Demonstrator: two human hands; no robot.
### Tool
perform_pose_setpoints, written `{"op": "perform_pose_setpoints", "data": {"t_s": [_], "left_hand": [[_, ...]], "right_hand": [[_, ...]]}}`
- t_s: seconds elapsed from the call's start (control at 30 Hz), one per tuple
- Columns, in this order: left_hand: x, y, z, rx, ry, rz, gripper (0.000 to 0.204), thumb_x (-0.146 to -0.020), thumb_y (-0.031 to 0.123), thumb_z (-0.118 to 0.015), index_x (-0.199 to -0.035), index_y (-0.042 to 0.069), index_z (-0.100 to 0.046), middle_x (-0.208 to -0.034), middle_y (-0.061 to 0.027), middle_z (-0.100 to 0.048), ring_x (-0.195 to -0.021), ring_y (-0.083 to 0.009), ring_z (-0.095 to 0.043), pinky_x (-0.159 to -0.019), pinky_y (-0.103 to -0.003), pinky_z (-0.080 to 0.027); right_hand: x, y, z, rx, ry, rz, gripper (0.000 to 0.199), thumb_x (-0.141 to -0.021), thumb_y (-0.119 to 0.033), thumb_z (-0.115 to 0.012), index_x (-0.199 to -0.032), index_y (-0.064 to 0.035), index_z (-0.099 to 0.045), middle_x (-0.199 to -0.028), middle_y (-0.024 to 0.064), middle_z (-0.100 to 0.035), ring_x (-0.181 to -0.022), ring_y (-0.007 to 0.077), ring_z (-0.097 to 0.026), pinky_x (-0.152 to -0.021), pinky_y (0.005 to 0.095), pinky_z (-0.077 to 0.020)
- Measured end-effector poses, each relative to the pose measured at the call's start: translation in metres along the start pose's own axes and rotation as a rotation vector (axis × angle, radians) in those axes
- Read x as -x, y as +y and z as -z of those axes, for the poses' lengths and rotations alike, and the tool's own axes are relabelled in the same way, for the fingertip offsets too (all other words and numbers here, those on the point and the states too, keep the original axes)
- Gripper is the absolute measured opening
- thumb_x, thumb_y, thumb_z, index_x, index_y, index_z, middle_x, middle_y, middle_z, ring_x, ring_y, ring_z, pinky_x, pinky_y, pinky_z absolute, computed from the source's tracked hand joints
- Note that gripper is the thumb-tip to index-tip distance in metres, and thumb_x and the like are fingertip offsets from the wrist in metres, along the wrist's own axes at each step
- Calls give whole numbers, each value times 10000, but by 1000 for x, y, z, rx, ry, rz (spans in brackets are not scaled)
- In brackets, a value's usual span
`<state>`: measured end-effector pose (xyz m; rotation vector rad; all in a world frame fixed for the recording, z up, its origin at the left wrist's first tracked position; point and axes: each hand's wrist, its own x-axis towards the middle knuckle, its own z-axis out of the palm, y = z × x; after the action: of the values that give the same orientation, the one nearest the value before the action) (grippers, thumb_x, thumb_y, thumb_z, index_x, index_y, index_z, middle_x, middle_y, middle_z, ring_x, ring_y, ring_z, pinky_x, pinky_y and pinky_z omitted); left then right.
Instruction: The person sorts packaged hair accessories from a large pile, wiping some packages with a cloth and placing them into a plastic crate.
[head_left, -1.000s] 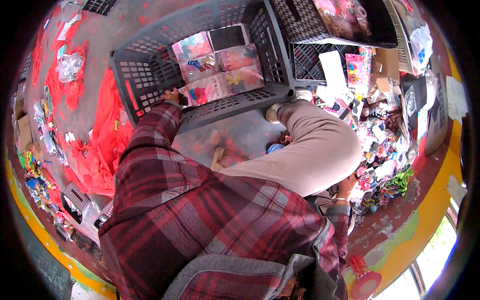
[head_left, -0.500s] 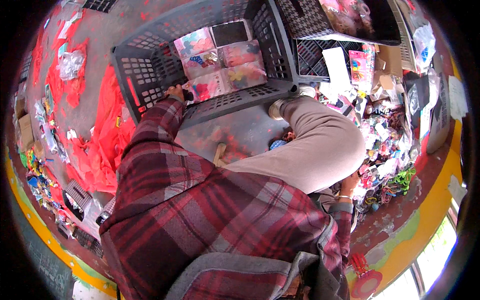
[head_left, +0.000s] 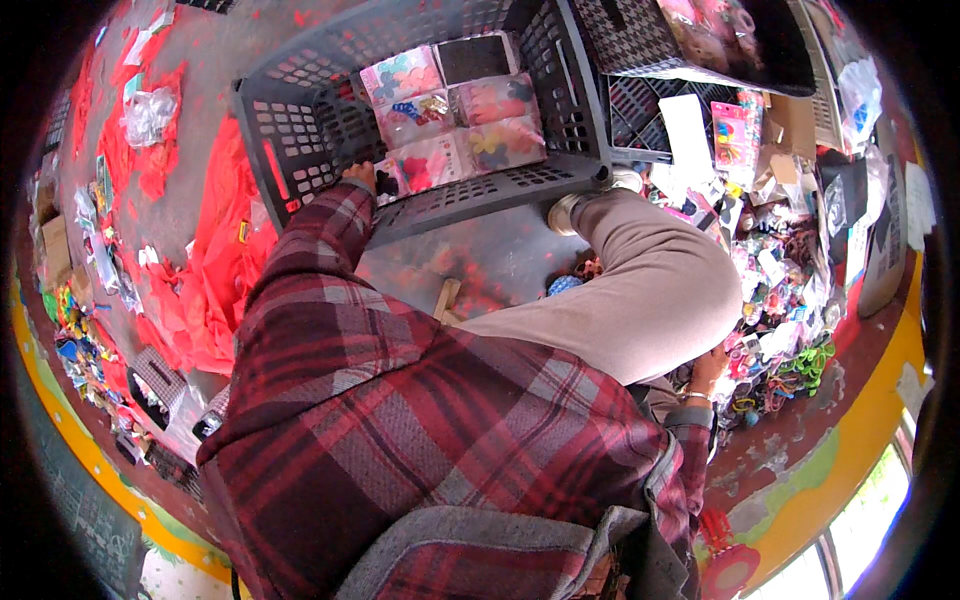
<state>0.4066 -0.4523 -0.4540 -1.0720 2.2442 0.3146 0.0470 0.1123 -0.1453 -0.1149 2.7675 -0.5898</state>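
Two hands, both partly hidden. Right hand (head_left: pixel 712 368), lower right of the frame: only wrist and knuckles show beyond the bent tan trouser leg (head_left: pixel 640 300); it reaches into a heap of small coloured trinkets (head_left: pixel 790 330); fingers covered, so whether they are spread or curled cannot be told. Left hand (head_left: pixel 360 177), upper centre: end of a plaid sleeve (head_left: pixel 320 260), fingers curled over the near rim of a grey plastic crate (head_left: pixel 480 190), tips hidden behind the wall. Inside the crate: clear flat packets (head_left: pixel 455 120), rectangular, with pink, red and yellow contents, lying side by side. Left of the frame: red sheeting (head_left: pixel 215 260) on the floor. Upper right: second dark crate (head_left: pixel 650 40), cut off by the frame edge.
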Motion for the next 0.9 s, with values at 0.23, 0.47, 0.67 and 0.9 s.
{"op": "perform_pose_setpoints", "data": {"t_s": [0.23,0.47,0.67,0.9], "left_hand": [[-3,-20,-18,48,144,166,294,-755,266,-580,-991,103,-519,-1035,-189,-563,-907,-384,-578,-752,-476,-474],[-11,3,78,-175,-257,-309,537,-771,431,-575,-1112,18,-530,-1090,-206,-569,-998,-344,-563,-826,-428,-461],[50,138,232,200,477,-465,303,-833,307,-516,-785,21,-600,-772,-180,-618,-722,-354,-579,-652,-406,-464],[286,387,412,1614,377,-1381,287,-917,202,-422,-729,2,-507,-787,-151,-607,-771,-231,-592,-740,-336,-468]], "right_hand": [[-13,5,6,120,-65,40,254,-775,-179,-532,-941,-30,-653,-923,124,-643,-852,210,-599,-773,331,-452],[4,70,46,-247,185,-165,216,-807,-152,-482,-875,-1,-621,-846,57,-620,-751,137,-553,-679,291,-446],[13,88,61,-959,209,-575,160,-803,-163,-542,-825,-31,-629,-758,51,-630,-638,151,-589,-564,281,-455],[-66,213,-44,689,-205,115,180,-735,-241,-544,-771,-117,-670,-783,94,-655,-756,276,-641,-635,381,-508]]}}
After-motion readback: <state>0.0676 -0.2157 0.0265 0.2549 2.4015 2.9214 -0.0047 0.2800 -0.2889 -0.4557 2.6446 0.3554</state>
